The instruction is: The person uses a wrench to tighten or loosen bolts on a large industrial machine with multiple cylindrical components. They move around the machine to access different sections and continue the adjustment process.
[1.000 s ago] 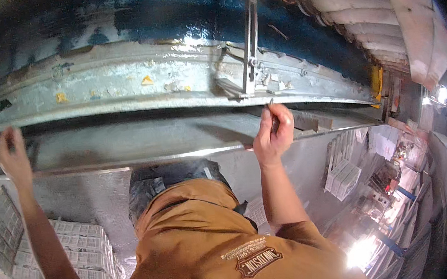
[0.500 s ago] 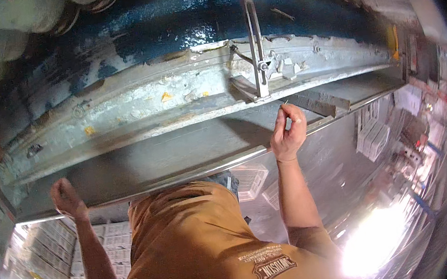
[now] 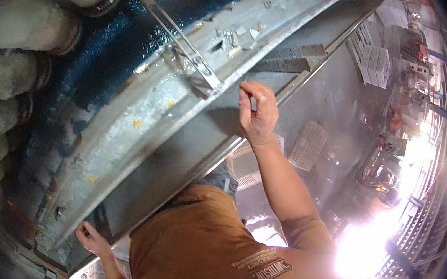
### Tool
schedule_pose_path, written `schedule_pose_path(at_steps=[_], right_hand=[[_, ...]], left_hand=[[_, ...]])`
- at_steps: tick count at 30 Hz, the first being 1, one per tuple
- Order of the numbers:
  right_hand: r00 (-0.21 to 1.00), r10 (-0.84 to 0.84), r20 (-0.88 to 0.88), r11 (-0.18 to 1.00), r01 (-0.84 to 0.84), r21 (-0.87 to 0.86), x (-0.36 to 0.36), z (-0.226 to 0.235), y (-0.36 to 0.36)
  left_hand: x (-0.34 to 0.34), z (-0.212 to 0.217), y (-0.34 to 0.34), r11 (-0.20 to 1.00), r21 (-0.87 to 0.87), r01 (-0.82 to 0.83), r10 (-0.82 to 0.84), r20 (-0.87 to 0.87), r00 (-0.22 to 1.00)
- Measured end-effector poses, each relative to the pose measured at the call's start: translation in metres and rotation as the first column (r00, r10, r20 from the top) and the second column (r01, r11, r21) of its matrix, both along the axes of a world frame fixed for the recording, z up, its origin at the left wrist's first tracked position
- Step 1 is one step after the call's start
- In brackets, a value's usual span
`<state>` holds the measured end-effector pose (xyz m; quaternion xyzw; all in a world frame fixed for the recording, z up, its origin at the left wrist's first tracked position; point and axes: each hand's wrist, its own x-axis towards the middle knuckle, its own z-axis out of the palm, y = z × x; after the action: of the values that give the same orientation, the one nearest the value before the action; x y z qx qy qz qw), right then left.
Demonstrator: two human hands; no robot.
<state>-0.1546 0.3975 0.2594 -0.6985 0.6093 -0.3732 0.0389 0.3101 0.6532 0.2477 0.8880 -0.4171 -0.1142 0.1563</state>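
The thumb and forefinger of the right hand (image 3: 258,112), just right of the frame's centre, bend toward each other with the other fingers curled in behind; I cannot tell whether anything small is pinched at their tips. The left hand (image 3: 94,240), at lower left, has its fingers loosely bent, and I cannot tell whether they grasp something or touch the metal beside them.

Both hands are at a long grey metal trough (image 3: 180,153), which slants from the lower left to the upper right of the frame. Along its upper side runs a pale, crusted metal ledge (image 3: 123,138), its lower edge near the fingertips of both hands. A slotted metal bracket (image 3: 180,39) drops from the top centre onto this ledge, its foot just left of the right fingertips. Right of that hand, dark metal bars (image 3: 284,65) lie in the trough, and above them pale broken chips (image 3: 239,41) sit on the ledge.

Farther out, a wet, dark blue surface (image 3: 74,85) curves behind the ledge, and thick, pale, rounded shapes (image 3: 26,30) fill the upper left. Below the trough are the person's brown shirt (image 3: 186,244) and, right of centre, a pale grated crate (image 3: 308,146). A bright glare (image 3: 363,250) washes out the lower right.
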Motion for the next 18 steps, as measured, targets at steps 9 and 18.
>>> schedule_pose_path(at_steps=[9, 18], right_hand=[[0.955, 0.162, 0.247, 0.971, -0.198, 0.130, -0.017, 0.006, 0.006], [0.964, 0.048, 0.261, 0.999, -0.050, 0.004, -0.172, 0.024, -0.083]], left_hand=[[-0.111, -0.022, -0.168, 0.984, -0.177, 0.020, -0.078, -0.326, 0.942], [-0.309, -0.054, -0.464, 0.967, -0.255, 0.007, -0.123, -0.445, 0.887]])
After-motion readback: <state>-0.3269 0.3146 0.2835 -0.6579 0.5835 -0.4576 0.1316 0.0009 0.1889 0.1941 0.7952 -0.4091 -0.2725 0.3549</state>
